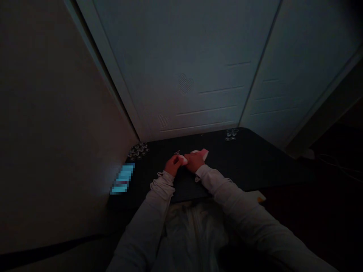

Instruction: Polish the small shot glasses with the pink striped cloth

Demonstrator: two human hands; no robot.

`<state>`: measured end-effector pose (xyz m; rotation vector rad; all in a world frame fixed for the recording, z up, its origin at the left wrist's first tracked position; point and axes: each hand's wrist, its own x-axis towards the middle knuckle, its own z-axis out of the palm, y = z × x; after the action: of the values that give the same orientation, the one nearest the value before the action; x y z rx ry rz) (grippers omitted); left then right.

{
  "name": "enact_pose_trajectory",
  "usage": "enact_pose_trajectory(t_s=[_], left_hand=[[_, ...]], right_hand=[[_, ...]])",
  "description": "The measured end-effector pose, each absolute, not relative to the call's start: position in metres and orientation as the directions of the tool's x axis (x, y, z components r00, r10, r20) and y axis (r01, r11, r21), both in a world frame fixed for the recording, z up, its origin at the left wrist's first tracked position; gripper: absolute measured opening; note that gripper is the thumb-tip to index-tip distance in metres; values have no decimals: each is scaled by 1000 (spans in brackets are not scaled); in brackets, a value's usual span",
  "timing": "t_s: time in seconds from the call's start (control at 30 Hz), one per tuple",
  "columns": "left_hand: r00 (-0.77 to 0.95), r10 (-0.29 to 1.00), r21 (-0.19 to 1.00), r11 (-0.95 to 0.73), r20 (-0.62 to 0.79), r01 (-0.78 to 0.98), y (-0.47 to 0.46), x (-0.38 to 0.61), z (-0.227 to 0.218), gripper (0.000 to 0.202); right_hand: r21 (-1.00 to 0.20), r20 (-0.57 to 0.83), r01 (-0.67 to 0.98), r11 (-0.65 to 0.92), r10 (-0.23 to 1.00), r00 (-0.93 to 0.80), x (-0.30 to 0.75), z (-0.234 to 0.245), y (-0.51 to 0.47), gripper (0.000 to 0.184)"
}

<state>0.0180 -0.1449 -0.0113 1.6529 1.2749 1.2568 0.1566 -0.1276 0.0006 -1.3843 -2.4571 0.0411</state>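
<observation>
The picture is dark, so small details are hard to make out. Over the black tabletop (159,177), both hands are close together. My left hand (172,165) is closed in a pinch, and a small shiny clear piece (177,152) sticks up at its fingertips. A pink and white object (204,153) sticks out past my right hand (194,162), whose fingers are closed around it. Its pale end (183,160) shows between the two hands, by the left fingertips. The fingers hide its middle, and I cannot tell its kind.
Several shiny clear round pieces (138,150) cluster at the table's left back corner. More such pieces (231,134) stand at the back right. A lit, pixelated screen (123,178) lies at the left edge. A white panel with heart patterns (184,105) rises behind the table.
</observation>
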Motion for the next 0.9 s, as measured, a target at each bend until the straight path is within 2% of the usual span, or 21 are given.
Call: enact_pose_trajectory(t_s=[0.17,0.33,0.43,0.53,0.63,0.77,0.9], left_hand=[[7,983,982,-183,183,54,-134,13,-18,30],[-7,999,973,-37,36,-229,-132,10,-15,36],[-24,1000,956,0,-7,-292,-134,10,-12,37],[-58,998,948,-31,13,-318,-132,8,-11,37],[-128,990,966,-86,56,-244,-127,4,-13,35],[-209,957,979,-194,202,56,-126,2,-16,31],[-113,899,846,-348,424,404,-134,7,-15,26]], right_hand=[[-269,335,779,567,813,-476,157,0,-128,27],[-441,462,637,632,768,-442,159,-7,-127,42],[-544,491,539,643,765,-417,160,-10,-124,41],[-641,506,457,617,787,-353,160,-12,-121,34],[-693,521,428,581,813,-259,161,-11,-121,31],[-685,559,456,569,811,-172,164,-5,-124,33],[-676,539,473,565,817,-205,164,2,-131,47]])
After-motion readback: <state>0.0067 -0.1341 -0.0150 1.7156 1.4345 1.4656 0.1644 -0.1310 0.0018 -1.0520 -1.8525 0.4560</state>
